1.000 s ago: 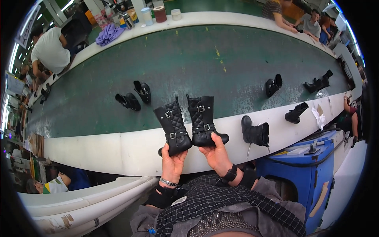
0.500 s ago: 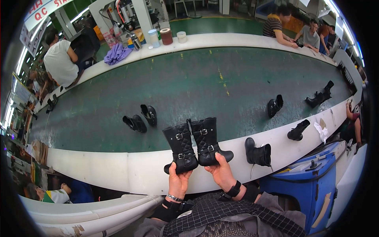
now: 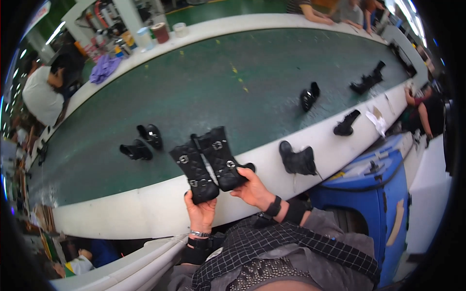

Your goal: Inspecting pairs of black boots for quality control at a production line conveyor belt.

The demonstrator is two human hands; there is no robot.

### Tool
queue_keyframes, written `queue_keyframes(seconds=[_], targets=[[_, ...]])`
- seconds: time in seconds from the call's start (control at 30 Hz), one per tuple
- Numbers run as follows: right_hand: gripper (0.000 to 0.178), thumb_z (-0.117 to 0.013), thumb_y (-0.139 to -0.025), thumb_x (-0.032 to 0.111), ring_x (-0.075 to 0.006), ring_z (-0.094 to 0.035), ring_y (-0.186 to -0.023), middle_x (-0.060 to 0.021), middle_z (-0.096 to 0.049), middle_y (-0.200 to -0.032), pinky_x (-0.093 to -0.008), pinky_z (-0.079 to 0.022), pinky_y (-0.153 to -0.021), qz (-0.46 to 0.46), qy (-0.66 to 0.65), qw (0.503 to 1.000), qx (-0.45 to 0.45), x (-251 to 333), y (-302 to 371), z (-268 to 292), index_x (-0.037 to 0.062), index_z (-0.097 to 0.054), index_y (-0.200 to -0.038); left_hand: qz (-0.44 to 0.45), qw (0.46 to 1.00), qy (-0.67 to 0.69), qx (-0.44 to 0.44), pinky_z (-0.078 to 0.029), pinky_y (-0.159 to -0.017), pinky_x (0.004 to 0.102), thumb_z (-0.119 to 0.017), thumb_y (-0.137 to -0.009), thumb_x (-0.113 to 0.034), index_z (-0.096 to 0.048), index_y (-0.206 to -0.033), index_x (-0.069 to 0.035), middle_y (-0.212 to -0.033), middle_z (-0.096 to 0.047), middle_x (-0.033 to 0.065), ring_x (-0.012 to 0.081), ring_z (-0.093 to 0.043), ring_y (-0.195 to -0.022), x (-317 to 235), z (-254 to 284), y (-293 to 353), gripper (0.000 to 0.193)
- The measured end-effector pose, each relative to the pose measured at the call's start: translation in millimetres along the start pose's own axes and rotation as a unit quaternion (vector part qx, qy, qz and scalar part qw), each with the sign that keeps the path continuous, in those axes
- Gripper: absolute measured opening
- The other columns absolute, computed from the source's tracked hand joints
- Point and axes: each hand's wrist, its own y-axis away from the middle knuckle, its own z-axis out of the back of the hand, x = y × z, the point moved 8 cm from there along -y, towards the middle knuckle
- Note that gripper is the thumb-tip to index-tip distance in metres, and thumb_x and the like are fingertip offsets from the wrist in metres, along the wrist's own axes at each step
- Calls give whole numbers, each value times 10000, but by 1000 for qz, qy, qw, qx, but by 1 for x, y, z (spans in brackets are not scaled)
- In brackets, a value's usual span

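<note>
Leaning further toward 11 o'clock in view than before, the left boot [image 3: 193, 169] and right boot [image 3: 221, 157] are clasped at the foot by the left hand [image 3: 200, 212] and right hand [image 3: 256, 190] (even thumb pressure should steady the 2), with another boot [image 3: 298, 160] at their 3 o'clock on the white ledge [image 3: 119, 208].

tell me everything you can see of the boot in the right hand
This black boot looks like leather, slightly blurred, with two silvery buckles, one high on the shaft, one near the ankle. It is tilted, shaft leaning up and left, foot end lowest, seen against the white ledge and green surface. The right hand grips it low, thumb over the foot.
</note>
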Motion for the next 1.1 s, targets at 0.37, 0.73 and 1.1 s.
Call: queue_keyframes(seconds=[0.37,0.73,1.1], targets=[[482,-506,-852,471,-245,-657,-736,-105,-651,-939,-259,-503,-504,-97,-146,982,65,-24,4,-1,52,-584,-1077,134,990,21,-28,-561,-653,338,-553,-839,-433,-600,-970,-85,-850,-656,63,239,-646,-759,38,6,-11,375],[512,-519,-830,523,-233,-671,-730,-88,-647,-898,-237,-520,-494,-122,-153,980,-37,-42,10,29,63,-591,-1043,254,960,112,19,-598,-547,287,-527,-835,-487,-578,-968,-9,-885,-625,193,323,-651,-768,67,11,-8,499],[540,-518,-832,532,-256,-673,-723,-119,-637,-923,-243,-540,-506,-126,-157,979,-41,-53,11,35,38,-584,-1041,225,970,91,-29,-586,-531,253,-504,-842,-498,-580,-985,-17,-866,-621,164,284,-642,-725,69,34,-6,507]])
